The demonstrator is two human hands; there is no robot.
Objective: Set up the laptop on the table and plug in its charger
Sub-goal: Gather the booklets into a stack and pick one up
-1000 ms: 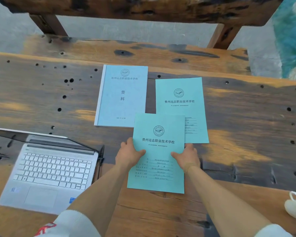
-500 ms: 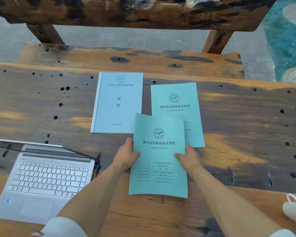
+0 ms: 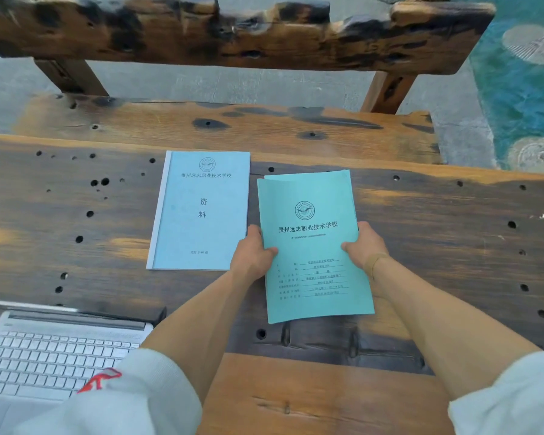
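Nearest, at 8 o'clock, the open laptop [image 3: 54,350] sits on the desk [image 3: 453,233], partly cut by the frame edge; no charger is visible. Further, at centre, the left hand [image 3: 253,255] and the right hand [image 3: 365,246] are each clamped on a side edge of the green booklet [image 3: 311,246], thumbs on the cover. To do this step well, I think the booklet should be laid squarely on the second green booklet [image 3: 347,175] beneath it, corners matched, clear of the laptop. At 11 o'clock lies the blue booklet [image 3: 201,208], just beside. Compared with a second ago, the held booklet has moved away from the body and now covers the other one almost fully.
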